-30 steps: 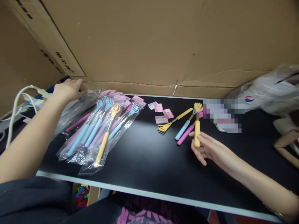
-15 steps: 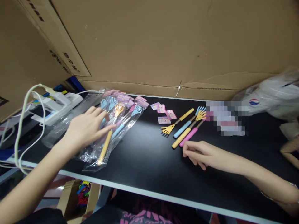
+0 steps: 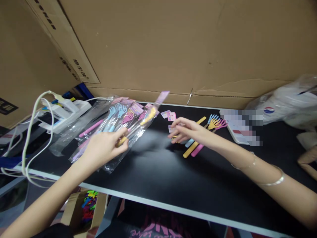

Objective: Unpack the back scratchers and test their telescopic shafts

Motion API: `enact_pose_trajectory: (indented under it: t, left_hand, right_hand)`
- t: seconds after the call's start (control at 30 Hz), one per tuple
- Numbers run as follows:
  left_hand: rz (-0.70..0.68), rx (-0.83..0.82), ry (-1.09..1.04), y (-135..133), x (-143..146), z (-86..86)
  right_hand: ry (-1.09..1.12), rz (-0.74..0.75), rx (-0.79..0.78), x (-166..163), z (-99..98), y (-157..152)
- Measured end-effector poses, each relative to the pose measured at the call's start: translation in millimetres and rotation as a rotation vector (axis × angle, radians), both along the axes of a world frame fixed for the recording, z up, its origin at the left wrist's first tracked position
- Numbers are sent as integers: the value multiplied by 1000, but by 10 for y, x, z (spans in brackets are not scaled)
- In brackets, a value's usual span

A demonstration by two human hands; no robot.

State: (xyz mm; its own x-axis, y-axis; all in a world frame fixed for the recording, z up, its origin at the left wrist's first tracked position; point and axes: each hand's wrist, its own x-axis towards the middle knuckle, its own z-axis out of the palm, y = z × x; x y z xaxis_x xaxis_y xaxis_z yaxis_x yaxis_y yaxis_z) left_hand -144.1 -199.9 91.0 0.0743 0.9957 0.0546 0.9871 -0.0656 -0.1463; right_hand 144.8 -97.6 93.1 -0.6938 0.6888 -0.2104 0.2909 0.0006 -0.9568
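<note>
Bagged yellow back scratcher [image 3: 148, 116], one: held slantwise over the bagged pile [image 3: 115, 112] on the desk [image 3: 153, 188]; header card [image 3: 162, 97] at far end, blurred. Left hand [image 3: 105, 145]: thumb and fingers pinching its handle. Handling note: steady handle pinch advisable, film likely slippery, card easily creased. Right hand [image 3: 185, 130]: fingers loosely spread, nothing seen held. Beyond: loose back scratchers [image 3: 195, 145], partly hidden; small cards [image 3: 171, 116].

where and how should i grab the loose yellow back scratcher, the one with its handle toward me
Probably by the near end of its handle, coming from the front edge of the table: that straight end lies exposed pointing that way, while its clawed head crowds the blue head and pink head.
</note>
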Motion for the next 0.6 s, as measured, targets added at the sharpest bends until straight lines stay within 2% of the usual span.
enact_pose_trajectory:
  t: [0.13,0.23,0.33,0.47,0.6]
  left_hand:
    - [-214,80,-132,25,104,-21]
    - [-290,149,-160,84,93,-61]
    - [-278,191,-116,126,53,-77]
    - [-258,195,-95,141,16,-63]
    - [-230,216,-93,150,-7,-49]
  right_hand:
    - [219,-104,-174,-21,-41,255]
    - [218,-141,-220,64,-38,313]
    - [173,-160,-164,153,-34,314]
    - [87,-204,3,178,-47,325]
    - [60,-307,98,164,-52,368]
